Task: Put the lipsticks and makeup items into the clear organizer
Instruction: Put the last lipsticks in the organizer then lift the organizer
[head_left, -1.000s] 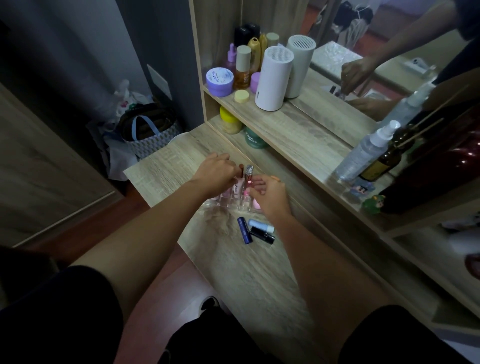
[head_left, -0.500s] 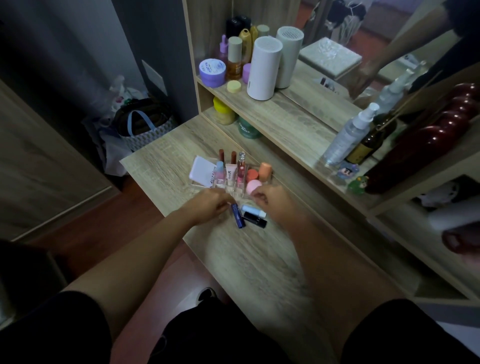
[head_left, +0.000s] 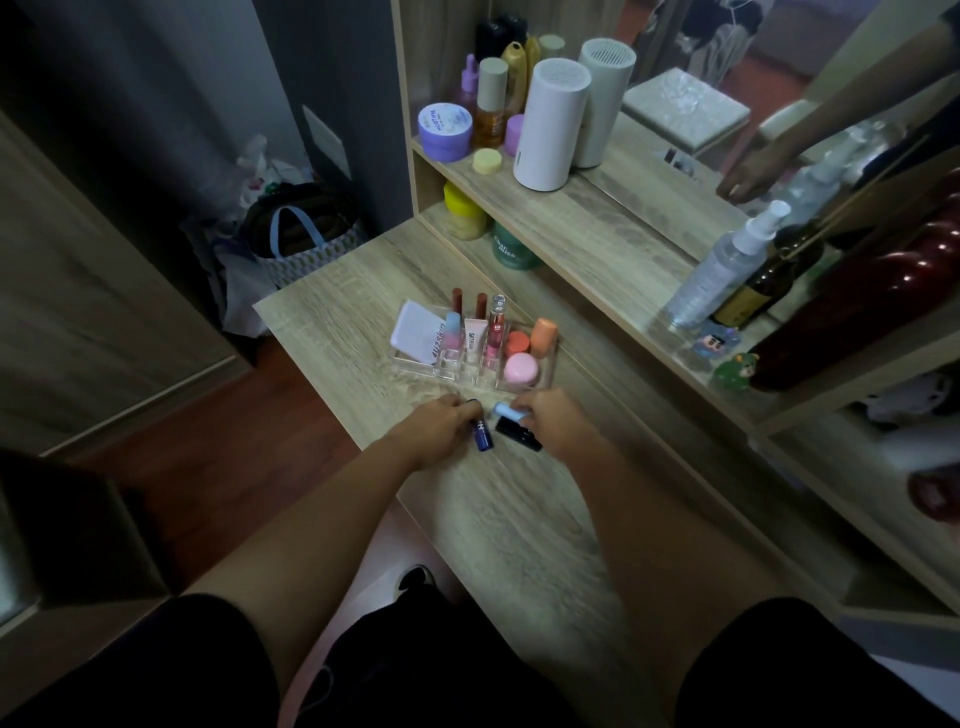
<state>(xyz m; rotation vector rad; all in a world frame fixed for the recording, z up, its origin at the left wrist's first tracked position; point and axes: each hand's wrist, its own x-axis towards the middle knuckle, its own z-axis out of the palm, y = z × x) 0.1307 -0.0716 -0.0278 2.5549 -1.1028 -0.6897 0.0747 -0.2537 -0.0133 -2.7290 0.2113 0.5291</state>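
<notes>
A: Where do the hands sit?

B: Both rest on the wooden desk (head_left: 519, 519), just this side of the clear organizer (head_left: 550, 358). The left hand (head_left: 441, 426) has its fingers curled around a dark blue lipstick tube (head_left: 482, 434), which lies at the hand's 3 o'clock. The right hand (head_left: 556, 421) pinches a pale blue tube (head_left: 508, 411) at its 9 o'clock.

A: Anything loose?

B: A black tube (head_left: 518, 434) lies on the desk between the hands, touching the pale blue one; whether the right fingers grip it too I cannot tell.

A: And the organizer?

B: At 12 o'clock from the hands. A white compact (head_left: 415, 332) leans at its 9 o'clock end, upright lipsticks and tubes stand in the middle slots, and a pink jar (head_left: 521, 370), an orange jar (head_left: 517, 343) and an orange sponge (head_left: 544, 335) fill the 3 o'clock compartment.
</notes>
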